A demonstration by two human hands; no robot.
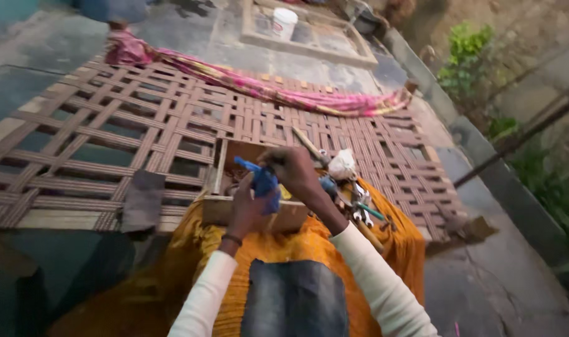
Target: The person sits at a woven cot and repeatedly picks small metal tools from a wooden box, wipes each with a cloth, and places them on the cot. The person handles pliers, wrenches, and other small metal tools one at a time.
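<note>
My left hand and my right hand are together above an open wooden box. Both grip a blue object, blurred, either a tool or a piece of cloth; which one I cannot tell. The box rests on an orange cloth at the near edge of a woven cot. Just right of my right hand lie several hand tools and a white crumpled bag.
A pink patterned cloth lies across the cot's far side. A white bucket stands in a wooden frame beyond. A dark flat piece rests on the cot at the left. A concrete ledge and plants run along the right.
</note>
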